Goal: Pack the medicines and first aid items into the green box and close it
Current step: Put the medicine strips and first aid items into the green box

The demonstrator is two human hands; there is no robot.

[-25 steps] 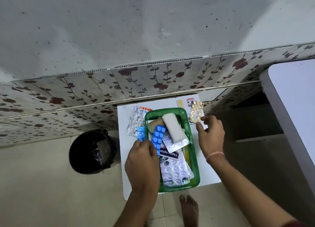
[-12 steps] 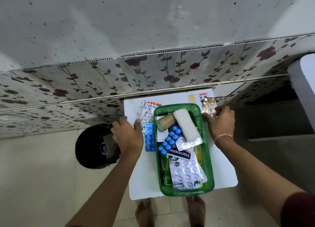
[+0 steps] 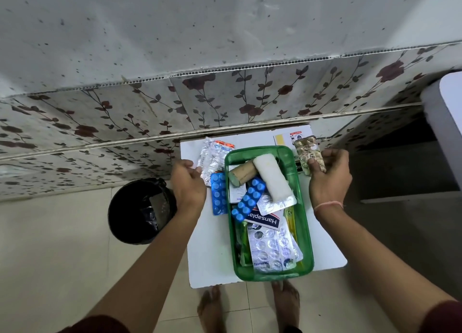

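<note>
Green box (image 3: 304,232) sits open on white table (image 3: 207,265), stuffed with strips and bandage roll (image 3: 273,180). Right hand (image 3: 328,180) pinches gold pill strip (image 3: 308,155) just right of box. Left hand (image 3: 188,182) grips silver strips (image 3: 212,160) left of it.

Speckled wall (image 3: 200,27), rose-patterned panel (image 3: 250,100), pale tiled floor (image 3: 50,245).

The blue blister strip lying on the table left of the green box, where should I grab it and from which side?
Pinch the near short end of the blue strip, coming from its left. It lies flat with its right long edge against the green box wall and its far end tucked under the silver strips, so those sides look blocked. The left hand is already beside it.
</note>
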